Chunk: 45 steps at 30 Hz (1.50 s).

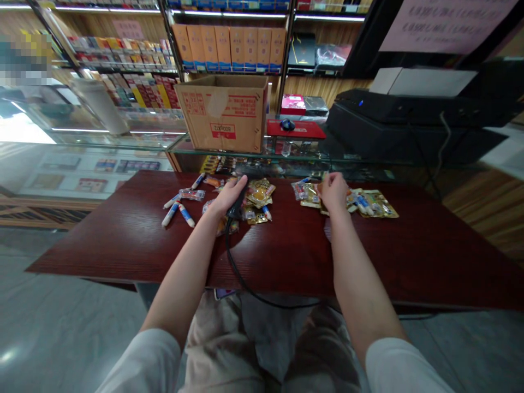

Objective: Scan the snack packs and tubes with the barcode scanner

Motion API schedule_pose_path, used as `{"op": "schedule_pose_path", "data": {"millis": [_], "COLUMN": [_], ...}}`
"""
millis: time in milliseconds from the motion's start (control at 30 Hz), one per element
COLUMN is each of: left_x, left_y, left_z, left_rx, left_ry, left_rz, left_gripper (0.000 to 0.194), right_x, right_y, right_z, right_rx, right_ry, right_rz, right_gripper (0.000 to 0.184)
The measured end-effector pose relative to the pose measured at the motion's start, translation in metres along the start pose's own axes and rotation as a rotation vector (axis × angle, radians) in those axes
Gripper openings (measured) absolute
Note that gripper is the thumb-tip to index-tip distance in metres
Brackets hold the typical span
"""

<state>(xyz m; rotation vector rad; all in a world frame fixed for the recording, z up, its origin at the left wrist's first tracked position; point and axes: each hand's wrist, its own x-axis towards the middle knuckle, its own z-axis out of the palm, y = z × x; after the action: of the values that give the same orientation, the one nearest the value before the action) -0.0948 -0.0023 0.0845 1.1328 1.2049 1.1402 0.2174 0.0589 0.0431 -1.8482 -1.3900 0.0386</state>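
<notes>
Left hand (226, 195) closes on a corded black device (239, 200) — right hand (333, 192) touches glossy gold sachets (379, 205), grip unclear.

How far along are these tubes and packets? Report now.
Done, seemingly: gold packets gathered at right. In hand: the left hand on a black corded device; the right hand on the packets. Left: loose white tubes on the dark red table.
</notes>
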Motion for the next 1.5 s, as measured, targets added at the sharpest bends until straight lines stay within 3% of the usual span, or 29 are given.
{"op": "schedule_pose_path", "data": {"millis": [133, 200, 433, 533, 600, 700, 800, 1000, 1167, 1500], "left_x": [0.005, 0.005, 0.004, 0.004, 0.003, 0.002, 0.001, -0.001, 0.0, -0.006], "left_y": [0.002, 0.002, 0.004, 0.006, 0.007, 0.008, 0.009, 0.011, 0.008, -0.01], "left_z": [-0.015, -0.021, -0.031, -0.03, -0.028, -0.026, -0.025, -0.028, -0.022, 0.018], "left_rx": [-0.04, -0.06, -0.068, -0.06, -0.048, -0.035, -0.036, -0.056, -0.078, -0.041], "left_ry": [0.063, 0.056, 0.024, 0.009, -0.011, -0.009, 0.004, -0.011, -0.098, -0.296], "left_rz": [-0.001, -0.01, -0.033, -0.044, -0.055, -0.046, -0.017, -0.045, -0.062, -0.081], "left_gripper": [0.052, 0.055, 0.056, 0.054, 0.054, 0.051, 0.048, 0.049, 0.056, 0.057], "right_x": [-0.007, -0.011, -0.024, -0.041, -0.055, -0.072, -0.074, -0.05, -0.027, -0.003], "right_y": [0.013, 0.014, -0.012, -0.039, -0.056, -0.071, -0.071, -0.048, -0.03, -0.021], "right_z": [-0.005, -0.001, 0.018, 0.038, 0.053, 0.068, 0.07, 0.067, 0.065, 0.018], "right_rx": [-0.224, -0.257, -0.197, 0.025, 0.094, 0.024, 0.01, 0.373, 0.838, 1.684], "right_ry": [0.17, 0.174, -0.008, -0.284, -0.433, -0.473, -0.481, -0.391, -0.216, -0.243], "right_rz": [0.04, -0.011, -0.271, -0.397, -0.405, -0.359, -0.345, -0.206, 0.181, 0.529], "right_gripper": [0.034, 0.041, 0.034, 0.039, 0.047, 0.052, 0.046, 0.027, 0.043, 0.005]}}
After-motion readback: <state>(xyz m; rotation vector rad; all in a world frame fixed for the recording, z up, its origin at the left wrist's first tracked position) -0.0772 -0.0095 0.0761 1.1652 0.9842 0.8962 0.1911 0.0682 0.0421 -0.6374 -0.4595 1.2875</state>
